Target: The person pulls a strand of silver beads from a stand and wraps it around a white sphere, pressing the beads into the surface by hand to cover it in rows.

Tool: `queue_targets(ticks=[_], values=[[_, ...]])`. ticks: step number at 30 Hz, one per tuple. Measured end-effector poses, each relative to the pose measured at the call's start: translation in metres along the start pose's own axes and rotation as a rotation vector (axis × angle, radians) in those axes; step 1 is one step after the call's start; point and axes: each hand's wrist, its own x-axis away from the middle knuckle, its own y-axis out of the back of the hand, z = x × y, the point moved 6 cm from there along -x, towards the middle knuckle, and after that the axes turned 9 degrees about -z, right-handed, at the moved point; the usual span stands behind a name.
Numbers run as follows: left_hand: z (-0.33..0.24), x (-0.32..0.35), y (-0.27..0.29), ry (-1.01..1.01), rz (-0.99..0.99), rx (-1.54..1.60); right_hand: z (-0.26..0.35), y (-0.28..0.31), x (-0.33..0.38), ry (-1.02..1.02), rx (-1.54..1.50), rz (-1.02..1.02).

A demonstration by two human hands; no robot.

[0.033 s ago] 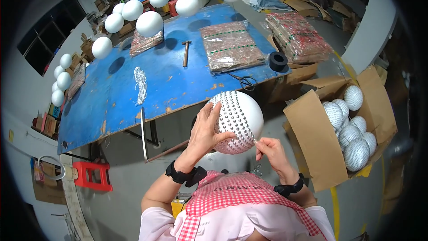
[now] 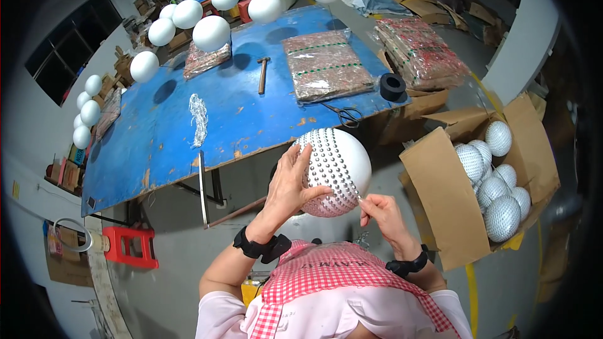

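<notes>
In front of me a white ball (image 2: pixel 357 158) is partly covered with curved rows of small silver beads (image 2: pixel 326 169); its right side is bare white. My left hand (image 2: pixel 289 182) holds the ball from the left, fingers on its upper side and thumb across the beads. At the ball's lower right edge, my right hand (image 2: pixel 382 210) pinches the end of the outermost bead string, its thumb and forefinger closed. Below, some silvery strand (image 2: pixel 362 237) hangs near the apron.
A blue table (image 2: pixel 251 125) carries a silver bead bundle (image 2: pixel 198 119), hammer (image 2: pixel 262 75), scissors (image 2: pixel 345 115), black tape roll (image 2: pixel 392 86) and wrapped packs (image 2: pixel 326 66). White balls (image 2: pixel 211 33) stand along its far side. At right, a cardboard box (image 2: pixel 446 201) holds beaded balls (image 2: pixel 502 216). A red stool (image 2: pixel 130 248) stands left.
</notes>
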Motion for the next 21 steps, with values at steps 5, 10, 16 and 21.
queue_targets(ticks=[5, 10, 16, 21], values=[[-0.001, 0.003, 0.002, 0.008, 0.001, -0.022, 0.001, 0.006, -0.002, 0.026, -0.042, -0.026], [-0.004, -0.001, 0.004, 0.065, -0.043, 0.128, -0.02, 0.007, -0.015, -0.06, 0.015, 0.0], [-0.003, -0.002, 0.016, 0.022, -0.126, -0.053, -0.025, 0.012, -0.023, -0.061, 0.024, -0.036], [0.003, -0.002, 0.01, -0.018, -0.008, -0.1, -0.018, 0.011, -0.025, -0.059, 0.026, -0.028]])
